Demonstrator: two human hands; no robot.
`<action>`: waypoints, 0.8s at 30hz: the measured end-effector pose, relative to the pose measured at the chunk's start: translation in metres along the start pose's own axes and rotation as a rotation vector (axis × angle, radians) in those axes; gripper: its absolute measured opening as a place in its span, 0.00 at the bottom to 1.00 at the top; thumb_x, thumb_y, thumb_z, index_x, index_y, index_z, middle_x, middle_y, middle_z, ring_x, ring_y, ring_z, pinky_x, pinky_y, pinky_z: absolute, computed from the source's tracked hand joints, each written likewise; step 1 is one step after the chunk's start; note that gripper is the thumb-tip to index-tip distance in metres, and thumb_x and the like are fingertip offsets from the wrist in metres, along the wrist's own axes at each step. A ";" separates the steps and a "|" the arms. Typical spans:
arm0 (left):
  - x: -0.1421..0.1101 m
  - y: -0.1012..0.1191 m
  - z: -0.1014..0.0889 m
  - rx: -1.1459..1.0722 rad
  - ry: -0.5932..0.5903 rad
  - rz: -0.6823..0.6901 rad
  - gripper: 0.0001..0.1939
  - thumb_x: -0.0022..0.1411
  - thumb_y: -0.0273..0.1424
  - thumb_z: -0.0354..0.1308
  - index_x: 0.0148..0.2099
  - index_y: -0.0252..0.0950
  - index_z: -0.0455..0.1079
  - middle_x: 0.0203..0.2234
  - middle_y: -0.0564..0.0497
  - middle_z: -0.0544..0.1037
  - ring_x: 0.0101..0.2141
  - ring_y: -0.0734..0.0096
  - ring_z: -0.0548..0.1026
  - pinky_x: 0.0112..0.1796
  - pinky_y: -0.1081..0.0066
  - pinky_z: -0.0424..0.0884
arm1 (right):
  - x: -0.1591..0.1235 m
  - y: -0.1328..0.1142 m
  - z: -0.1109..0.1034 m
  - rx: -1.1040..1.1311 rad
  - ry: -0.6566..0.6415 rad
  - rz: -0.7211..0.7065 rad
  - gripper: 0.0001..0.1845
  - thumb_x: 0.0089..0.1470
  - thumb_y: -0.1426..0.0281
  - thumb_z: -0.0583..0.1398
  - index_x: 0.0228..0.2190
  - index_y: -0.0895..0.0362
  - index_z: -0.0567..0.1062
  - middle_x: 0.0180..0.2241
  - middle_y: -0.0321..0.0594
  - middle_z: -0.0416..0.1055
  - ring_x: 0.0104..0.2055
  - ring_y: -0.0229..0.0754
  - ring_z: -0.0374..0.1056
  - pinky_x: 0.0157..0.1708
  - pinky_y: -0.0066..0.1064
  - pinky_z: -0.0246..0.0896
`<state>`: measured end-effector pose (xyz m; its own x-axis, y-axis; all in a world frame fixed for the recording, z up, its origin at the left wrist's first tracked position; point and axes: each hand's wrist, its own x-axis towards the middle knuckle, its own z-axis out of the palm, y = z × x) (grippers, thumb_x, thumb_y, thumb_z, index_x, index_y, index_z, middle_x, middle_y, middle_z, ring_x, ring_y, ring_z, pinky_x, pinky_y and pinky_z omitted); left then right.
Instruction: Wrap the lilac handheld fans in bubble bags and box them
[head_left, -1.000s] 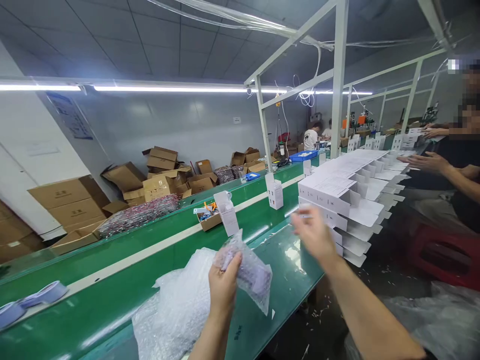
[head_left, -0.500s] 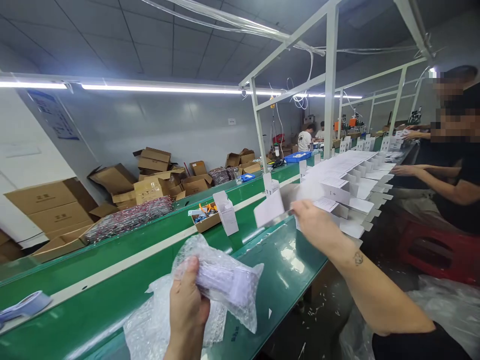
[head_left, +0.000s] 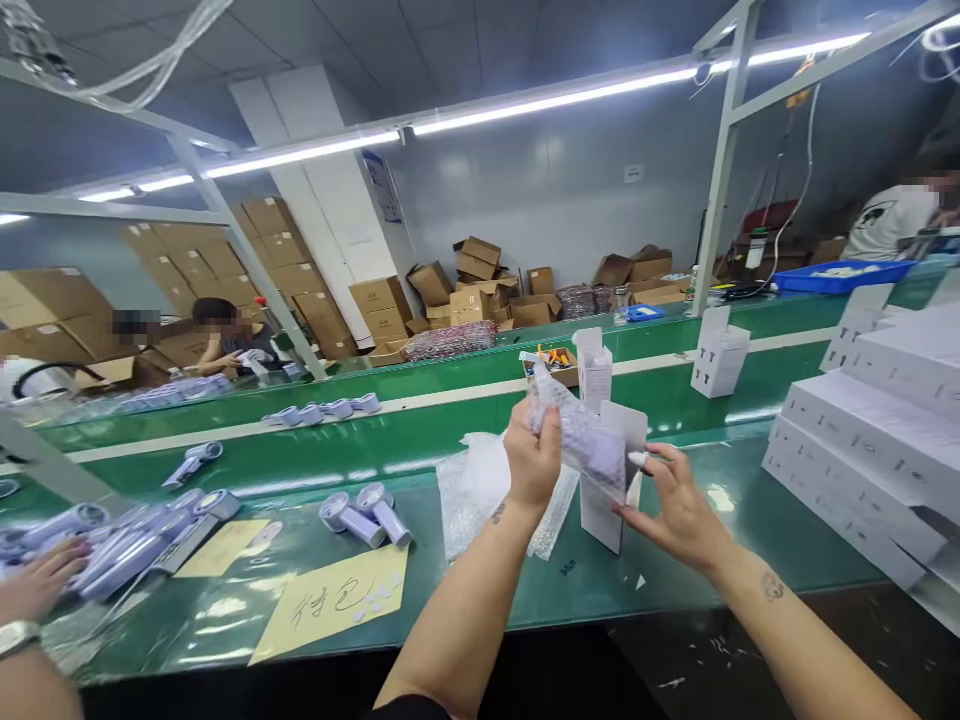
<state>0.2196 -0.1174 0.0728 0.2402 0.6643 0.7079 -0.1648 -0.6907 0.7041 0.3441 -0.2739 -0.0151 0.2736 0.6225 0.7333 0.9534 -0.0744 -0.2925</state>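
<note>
Left hand [head_left: 534, 450]: fingers close round bubble bag [head_left: 559, 410], lilac item [head_left: 604, 455] inside, at white box [head_left: 598, 512]. Right hand [head_left: 682, 505]: half-curled, holds box by its side. Box is near worktop [head_left: 555, 590] front edge; spare bubble wrap [head_left: 472, 495] lies left.

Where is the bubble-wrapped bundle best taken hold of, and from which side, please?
Probably around the upper end of the bubble-wrapped bundle, from the left, where the left hand clasps it: the bundle slants down rightward, its lower end overlapping a white box in view.
</note>
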 end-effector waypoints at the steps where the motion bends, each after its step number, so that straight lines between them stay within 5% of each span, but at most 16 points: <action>1: 0.001 0.001 -0.002 0.071 -0.010 0.053 0.12 0.62 0.38 0.52 0.43 0.34 0.67 0.31 0.48 0.74 0.33 0.68 0.72 0.37 0.69 0.67 | 0.000 0.000 0.002 0.013 0.007 -0.011 0.29 0.49 0.63 0.62 0.50 0.55 0.58 0.53 0.54 0.51 0.53 0.55 0.59 0.46 0.46 0.65; 6: -0.001 0.015 0.020 0.429 -0.208 0.460 0.13 0.64 0.37 0.49 0.44 0.35 0.68 0.32 0.44 0.72 0.37 0.63 0.70 0.39 0.65 0.66 | 0.007 -0.003 0.005 0.084 -0.024 -0.002 0.27 0.49 0.63 0.62 0.48 0.55 0.58 0.54 0.55 0.49 0.52 0.54 0.61 0.48 0.47 0.64; 12: -0.014 0.012 0.048 0.759 -0.617 0.460 0.15 0.64 0.40 0.47 0.40 0.38 0.71 0.31 0.46 0.69 0.35 0.64 0.67 0.35 0.67 0.66 | 0.004 0.008 0.005 0.207 -0.063 0.060 0.29 0.49 0.62 0.62 0.50 0.53 0.58 0.51 0.49 0.57 0.54 0.53 0.59 0.49 0.47 0.63; 15: -0.022 0.001 0.035 0.768 -0.699 0.439 0.22 0.64 0.47 0.42 0.40 0.41 0.73 0.44 0.44 0.70 0.48 0.54 0.63 0.46 0.55 0.63 | -0.006 0.014 0.010 0.351 -0.096 0.179 0.32 0.50 0.62 0.61 0.53 0.51 0.54 0.52 0.47 0.58 0.52 0.49 0.61 0.45 0.43 0.67; 18: -0.031 -0.003 0.022 0.763 -0.807 0.454 0.28 0.58 0.56 0.44 0.47 0.46 0.72 0.61 0.48 0.56 0.58 0.38 0.49 0.53 0.38 0.45 | -0.010 0.013 0.017 0.392 -0.143 0.237 0.34 0.49 0.64 0.61 0.54 0.51 0.52 0.51 0.48 0.59 0.50 0.50 0.64 0.42 0.42 0.69; 21: -0.031 0.003 0.010 0.728 -0.903 0.443 0.33 0.53 0.60 0.46 0.53 0.47 0.68 0.64 0.47 0.49 0.60 0.35 0.44 0.53 0.34 0.36 | -0.001 0.007 0.015 0.379 -0.177 0.283 0.35 0.44 0.64 0.63 0.52 0.52 0.55 0.48 0.49 0.63 0.47 0.52 0.66 0.39 0.43 0.70; 24: -0.019 0.003 -0.030 0.618 -0.682 0.394 0.27 0.59 0.54 0.47 0.53 0.46 0.69 0.63 0.46 0.52 0.61 0.44 0.47 0.56 0.42 0.41 | 0.023 0.008 -0.003 0.449 -0.212 0.373 0.36 0.40 0.60 0.66 0.50 0.51 0.58 0.45 0.48 0.68 0.43 0.53 0.69 0.36 0.45 0.71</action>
<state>0.1858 -0.1236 0.0633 0.8046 0.1841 0.5645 0.1289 -0.9822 0.1366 0.3581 -0.2620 0.0013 0.5027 0.7625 0.4072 0.6390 -0.0104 -0.7692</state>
